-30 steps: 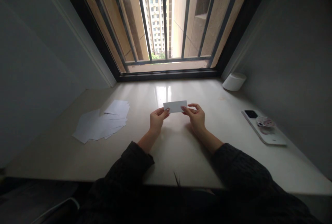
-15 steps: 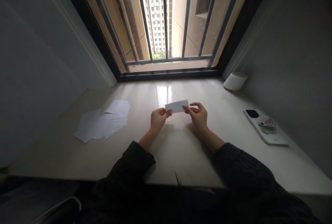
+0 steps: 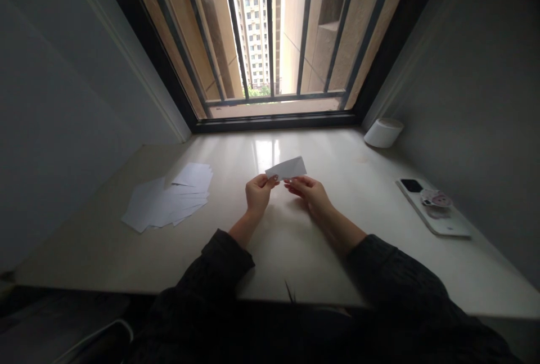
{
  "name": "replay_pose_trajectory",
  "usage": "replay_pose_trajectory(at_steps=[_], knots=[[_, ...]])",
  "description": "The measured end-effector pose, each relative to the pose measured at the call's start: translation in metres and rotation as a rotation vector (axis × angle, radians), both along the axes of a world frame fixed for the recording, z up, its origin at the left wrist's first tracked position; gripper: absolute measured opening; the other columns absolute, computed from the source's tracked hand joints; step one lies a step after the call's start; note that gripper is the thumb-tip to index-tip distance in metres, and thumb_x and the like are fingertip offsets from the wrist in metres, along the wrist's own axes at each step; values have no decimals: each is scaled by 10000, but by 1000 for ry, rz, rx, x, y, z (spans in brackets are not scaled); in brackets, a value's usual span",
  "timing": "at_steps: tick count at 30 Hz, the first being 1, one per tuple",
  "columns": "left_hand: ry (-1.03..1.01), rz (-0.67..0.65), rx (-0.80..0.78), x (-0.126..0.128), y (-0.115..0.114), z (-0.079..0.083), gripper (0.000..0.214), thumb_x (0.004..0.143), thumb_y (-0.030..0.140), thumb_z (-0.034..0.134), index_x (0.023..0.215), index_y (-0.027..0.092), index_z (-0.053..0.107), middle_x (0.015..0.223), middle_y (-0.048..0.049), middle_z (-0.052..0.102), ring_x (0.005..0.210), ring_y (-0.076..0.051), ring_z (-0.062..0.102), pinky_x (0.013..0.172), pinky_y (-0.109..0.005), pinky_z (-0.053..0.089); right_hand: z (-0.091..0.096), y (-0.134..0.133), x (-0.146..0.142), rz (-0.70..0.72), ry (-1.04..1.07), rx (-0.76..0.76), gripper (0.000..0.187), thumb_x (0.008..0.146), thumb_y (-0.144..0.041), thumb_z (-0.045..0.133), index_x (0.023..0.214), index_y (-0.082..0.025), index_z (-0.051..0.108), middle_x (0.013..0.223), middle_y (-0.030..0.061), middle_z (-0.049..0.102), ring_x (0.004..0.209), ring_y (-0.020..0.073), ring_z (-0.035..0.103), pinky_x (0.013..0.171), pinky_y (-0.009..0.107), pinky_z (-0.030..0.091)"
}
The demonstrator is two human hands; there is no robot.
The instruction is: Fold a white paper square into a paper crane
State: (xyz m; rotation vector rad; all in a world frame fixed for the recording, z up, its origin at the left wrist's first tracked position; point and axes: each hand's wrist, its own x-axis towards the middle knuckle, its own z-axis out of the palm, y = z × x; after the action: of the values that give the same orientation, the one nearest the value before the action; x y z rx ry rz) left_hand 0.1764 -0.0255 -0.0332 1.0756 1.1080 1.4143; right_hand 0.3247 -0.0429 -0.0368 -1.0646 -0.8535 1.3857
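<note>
And there it was: the left hand [image 3: 257,194] had the small white paper [image 3: 287,168] pinched at its lower left corner, thumb over the front! The right hand [image 3: 315,194] met the lower edge farther along, though whether those fingers gripped or merely touched, I couldn't tell. The paper sat mid-counter, its right end tilted higher than its left, with a broad stretch of white counter [image 3: 295,257] running back to the near edge and forward to the dark window frame [image 3: 274,126]. Well to the left, loose sheets [image 3: 164,201] fanned over one another; far to the right lay a phone [image 3: 430,215], a white container [image 3: 383,133] beyond it. Both forearms angled inward from dark sleeves, wrists raised, right fingers stretched toward the left hand. Behind the paper, the other fingertips were hidden, and shadow swallowed the lap below.
</note>
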Motion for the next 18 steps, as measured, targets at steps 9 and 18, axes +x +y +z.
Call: replay_pose_trajectory(at_steps=[9, 18], knots=[[2, -61, 9, 7, -10, 10, 267, 653, 367, 757, 765, 129, 709, 738, -67, 720, 691, -179, 677, 736, -326, 542, -2, -2, -10, -98, -79, 6, 300, 522, -425, 816, 654, -173, 718, 696, 52, 701, 676, 163, 621, 655, 306, 503], [24, -71, -72, -4, -1, 9, 363, 597, 407, 789, 798, 113, 716, 704, -80, 713, 644, -186, 675, 673, -313, 528, 3, 5, 12, -172, -96, -19, 317, 502, -424, 825, 661, -171, 720, 680, 51, 678, 654, 156, 598, 579, 272, 485]])
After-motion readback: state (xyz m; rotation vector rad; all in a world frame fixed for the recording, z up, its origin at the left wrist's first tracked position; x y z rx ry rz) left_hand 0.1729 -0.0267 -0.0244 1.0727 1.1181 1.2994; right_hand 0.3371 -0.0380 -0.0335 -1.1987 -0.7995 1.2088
